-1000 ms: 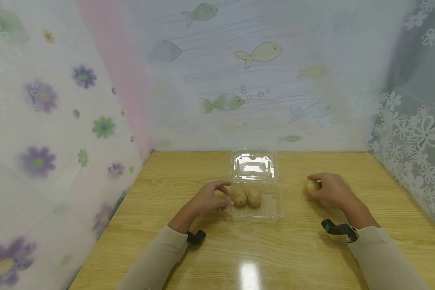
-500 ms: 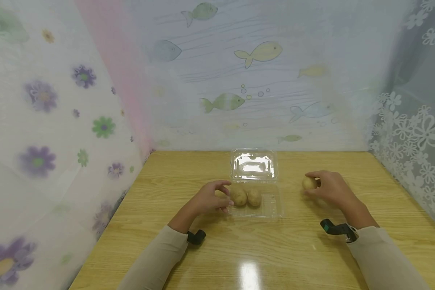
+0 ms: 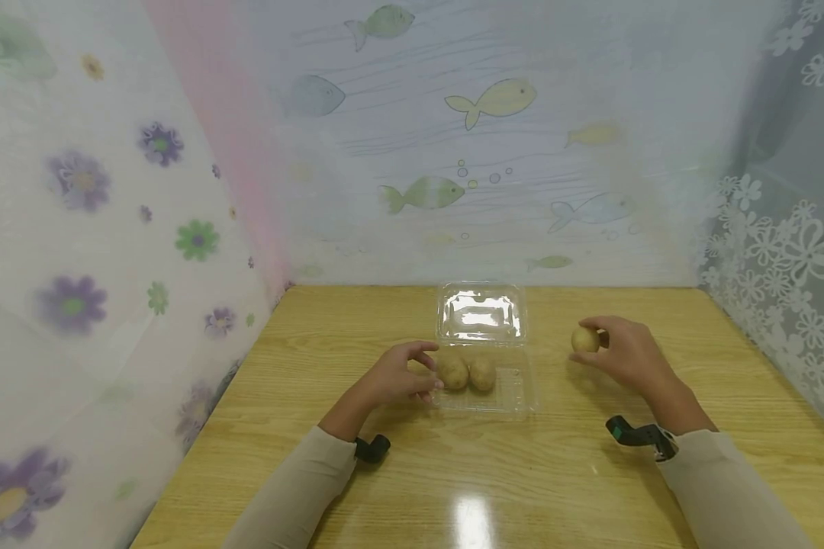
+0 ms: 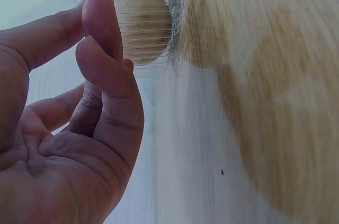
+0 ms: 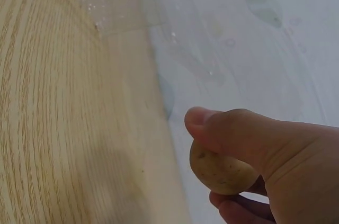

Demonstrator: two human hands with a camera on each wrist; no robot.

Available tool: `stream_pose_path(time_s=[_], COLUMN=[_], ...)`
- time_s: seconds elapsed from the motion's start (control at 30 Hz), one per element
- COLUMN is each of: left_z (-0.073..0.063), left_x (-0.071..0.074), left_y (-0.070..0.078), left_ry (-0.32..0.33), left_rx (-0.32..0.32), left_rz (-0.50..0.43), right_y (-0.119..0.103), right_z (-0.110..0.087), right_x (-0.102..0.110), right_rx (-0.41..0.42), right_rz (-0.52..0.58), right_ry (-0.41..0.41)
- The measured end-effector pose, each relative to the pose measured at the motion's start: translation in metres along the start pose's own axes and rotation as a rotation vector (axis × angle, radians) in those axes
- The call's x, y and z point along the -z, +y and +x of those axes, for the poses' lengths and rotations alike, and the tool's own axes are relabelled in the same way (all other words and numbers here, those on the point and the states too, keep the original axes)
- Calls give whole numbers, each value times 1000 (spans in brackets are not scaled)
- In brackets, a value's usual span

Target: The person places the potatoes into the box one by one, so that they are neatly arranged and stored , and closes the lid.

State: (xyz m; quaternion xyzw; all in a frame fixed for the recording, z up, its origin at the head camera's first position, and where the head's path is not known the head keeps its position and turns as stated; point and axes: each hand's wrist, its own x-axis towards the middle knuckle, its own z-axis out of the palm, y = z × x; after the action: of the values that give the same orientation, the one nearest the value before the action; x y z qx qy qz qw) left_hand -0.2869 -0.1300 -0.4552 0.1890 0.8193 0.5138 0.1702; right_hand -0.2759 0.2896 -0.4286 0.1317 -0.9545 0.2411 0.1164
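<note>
A clear plastic clamshell container [image 3: 515,400] stands on the table with its lid [image 3: 481,314] tipped back at the rear. Two potatoes, a left one [image 3: 452,373] and a right one [image 3: 482,374], lie side by side in the left part of its base. My left hand [image 3: 401,374] holds the container's left side with curved fingers; the left wrist view shows the fingertips [image 4: 100,20] against the ribbed wall. To the right of the container, my right hand [image 3: 625,351] pinches another potato [image 3: 585,340] between thumb and fingers, apart from the table.
Wood-grain table [image 3: 508,473] lies under everything. A fish-patterned curtain [image 3: 412,152] hangs at the back edge, with a flowered sheet [image 3: 110,252] to the left and a lace-like one [image 3: 790,236] to the right.
My right hand has lifted the potato a little and shifted it slightly to the left and away from me. The left hand and the container have stayed put.
</note>
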Motion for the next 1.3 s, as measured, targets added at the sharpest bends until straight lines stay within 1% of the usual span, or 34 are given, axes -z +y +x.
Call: stream_pose_path(time_s=[0.37, 0.6, 0.77, 0.97, 1.17, 1.3], left_z=[0, 0, 0, 0, 0, 0], left_x=[0, 1, 0, 0, 0, 0], left_y=[-2, 0, -1, 1, 2, 1], left_ry=[-4, 1, -4, -4, -2, -2], left_rx=[4, -3, 8, 2, 1, 4], left_rz=[8, 4, -5, -6, 8, 4], right_y=[-8, -10, -14, -21, -27, -30], right_z=[-1, 2, 3, 9, 15, 19], right_x=[0, -1, 0, 4, 2, 0], right_rx=[4, 36, 46, 47, 39, 48], right_rz=[17, 22, 25, 30, 74, 81], right_ry=[17, 31, 25, 31, 17, 23])
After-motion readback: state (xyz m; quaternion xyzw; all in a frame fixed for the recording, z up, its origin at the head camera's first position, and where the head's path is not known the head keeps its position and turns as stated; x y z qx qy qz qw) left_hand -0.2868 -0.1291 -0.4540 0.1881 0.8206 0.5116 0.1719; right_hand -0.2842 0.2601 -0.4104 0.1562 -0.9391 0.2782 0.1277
